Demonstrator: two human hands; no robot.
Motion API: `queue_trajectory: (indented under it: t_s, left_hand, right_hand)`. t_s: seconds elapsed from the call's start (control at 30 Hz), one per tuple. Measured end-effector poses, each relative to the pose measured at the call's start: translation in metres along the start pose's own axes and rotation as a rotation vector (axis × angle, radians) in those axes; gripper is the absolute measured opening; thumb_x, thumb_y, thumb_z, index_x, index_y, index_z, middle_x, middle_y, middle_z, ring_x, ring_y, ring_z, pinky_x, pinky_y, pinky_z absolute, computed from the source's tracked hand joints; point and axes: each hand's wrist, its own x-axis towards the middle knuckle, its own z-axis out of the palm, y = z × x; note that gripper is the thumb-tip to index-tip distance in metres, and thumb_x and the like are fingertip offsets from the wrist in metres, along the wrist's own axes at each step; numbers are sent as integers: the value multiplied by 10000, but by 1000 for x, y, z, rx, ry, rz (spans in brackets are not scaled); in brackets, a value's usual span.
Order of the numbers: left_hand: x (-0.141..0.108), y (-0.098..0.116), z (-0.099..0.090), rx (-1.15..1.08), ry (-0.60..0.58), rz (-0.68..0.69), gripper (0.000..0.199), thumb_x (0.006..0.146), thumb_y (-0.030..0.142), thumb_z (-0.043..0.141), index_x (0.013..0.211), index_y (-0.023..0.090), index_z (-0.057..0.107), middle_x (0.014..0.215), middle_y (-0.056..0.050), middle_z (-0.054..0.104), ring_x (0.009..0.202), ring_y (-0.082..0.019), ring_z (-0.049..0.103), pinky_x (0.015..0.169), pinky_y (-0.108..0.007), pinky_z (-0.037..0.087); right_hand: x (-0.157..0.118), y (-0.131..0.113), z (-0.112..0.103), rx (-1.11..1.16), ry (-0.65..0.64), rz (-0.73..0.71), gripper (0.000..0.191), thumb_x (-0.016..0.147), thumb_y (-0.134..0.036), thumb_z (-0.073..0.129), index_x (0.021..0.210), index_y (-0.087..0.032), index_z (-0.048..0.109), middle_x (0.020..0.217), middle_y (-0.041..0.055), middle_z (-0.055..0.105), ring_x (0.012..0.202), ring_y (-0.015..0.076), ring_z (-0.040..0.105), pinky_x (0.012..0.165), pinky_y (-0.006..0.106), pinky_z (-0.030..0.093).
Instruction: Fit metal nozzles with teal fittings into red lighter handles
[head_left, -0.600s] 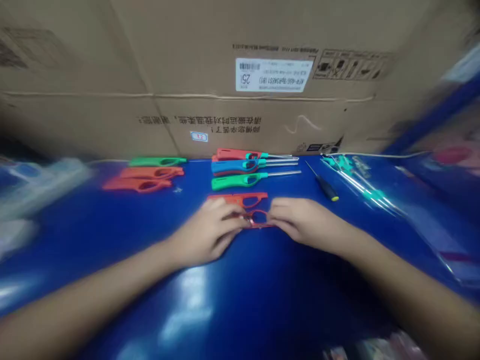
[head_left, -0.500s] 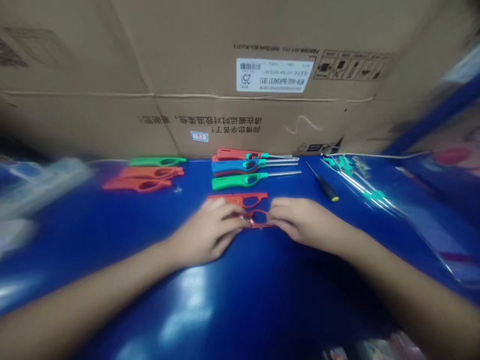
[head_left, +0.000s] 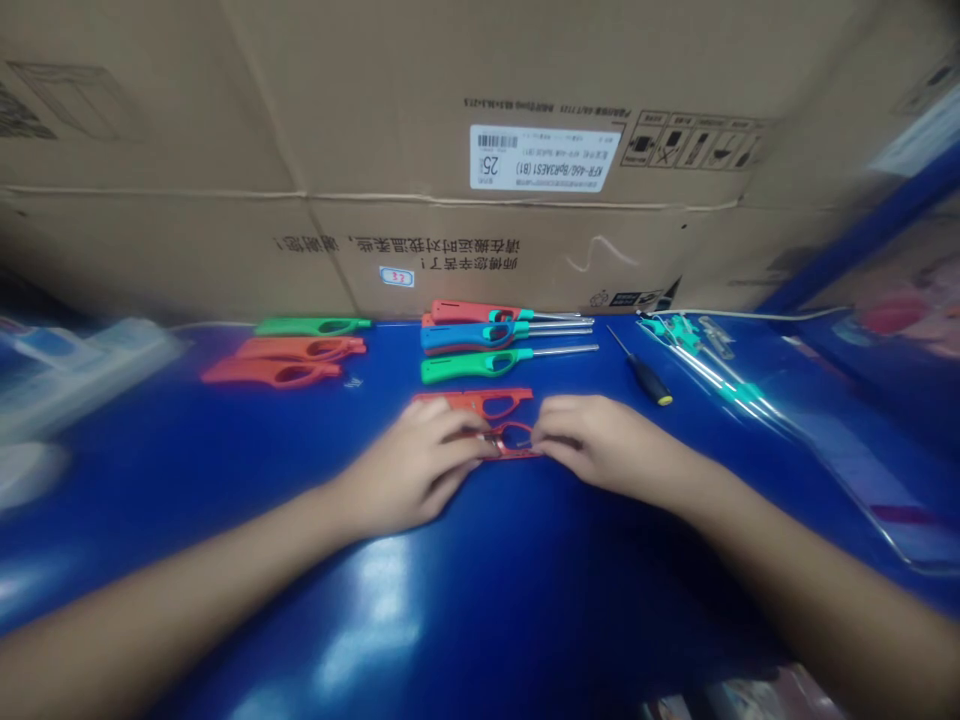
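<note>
A red plastic shell half (head_left: 517,456) with a looped trigger opening lies on the blue table between my hands. My left hand (head_left: 420,460) is closed on its left end, with a small shiny part by the fingertips. At its right end, my right hand (head_left: 592,440) has its fingers pinched together; anything between them is too small to name. Just behind lies another red shell half (head_left: 508,403), partly covered by my left fingers. Further back are assembled lighters with metal tubes: a green one (head_left: 469,367), a blue one (head_left: 465,336) and a red one (head_left: 476,310).
Red shells (head_left: 274,373) and a green shell (head_left: 300,327) lie at the left. A black screwdriver (head_left: 649,380) and metal tubes with teal ends (head_left: 720,375) are at the right. A large cardboard box (head_left: 375,120) stands behind the blue table (head_left: 525,600).
The view has shifted slightly. My right fingers have moved a little off the red shell's right end, and a small thin part shows in its loop. My left hand keeps its hold.
</note>
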Motion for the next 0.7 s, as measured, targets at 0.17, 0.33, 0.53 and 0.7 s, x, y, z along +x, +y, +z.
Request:
queue_trajectory:
  t_s: [0.17,0.33,0.53,0.7]
  left_hand:
    - [0,0,0,-2,-2,-7,269,1004,189,502,1222,258,643,1253,-54,636,1100,-225,542,944,-387,392]
    - [0,-2,0,-12,4,-16,259,1004,195,505,1215,250,644,1256,-63,639,1124,-227,556,960,-395,391]
    - [-1,-3,-1,-44,6,-15,249,1010,190,495,1212,256,626,1276,-62,635,1167,-221,566,992,-394,394]
    - [-1,-4,0,-89,-6,-28,240,1008,176,484,1215,240,585,1284,-57,642,1210,-213,559,1048,-399,388]
  right_hand:
    - [-1,0,-1,43,28,-10,97,956,-211,610,954,-187,703,951,46,691,838,164,636,727,272,461]
    - [-9,20,-24,-6,289,-52,204,976,-362,571,1006,-208,701,971,56,704,812,162,635,724,272,469]
    - [-25,92,-58,-389,452,858,178,889,-316,574,940,-219,714,1094,99,699,924,258,649,696,323,448]
    - [-38,132,-66,-339,388,1149,201,841,-319,629,967,-177,696,1088,164,694,1000,318,654,728,358,490]
